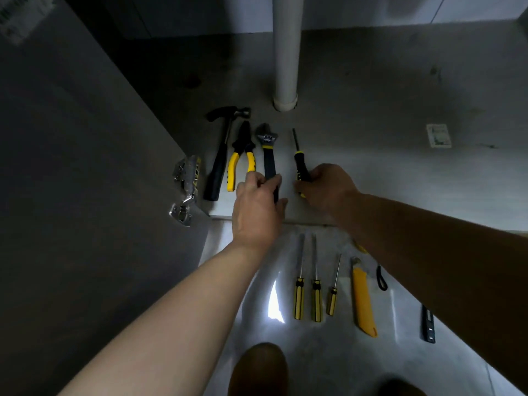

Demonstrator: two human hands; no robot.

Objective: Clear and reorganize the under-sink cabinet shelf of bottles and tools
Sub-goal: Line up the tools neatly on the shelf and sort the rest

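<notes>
My left hand [257, 208] is gripping the wrench [269, 158] by a matt black handle; the metal head is glinting dully. My right hand [327, 190] is holding the screwdriver [300, 164] by smooth black-and-yellow plastic. The shelf [400, 172] is looking matt grey, the floor tile [328, 355] glossy, the hinge [187, 178] shiny metal.

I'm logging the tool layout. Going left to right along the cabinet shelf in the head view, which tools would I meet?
On the shelf: hammer → pliers → adjustable wrench → screwdriver.
</notes>
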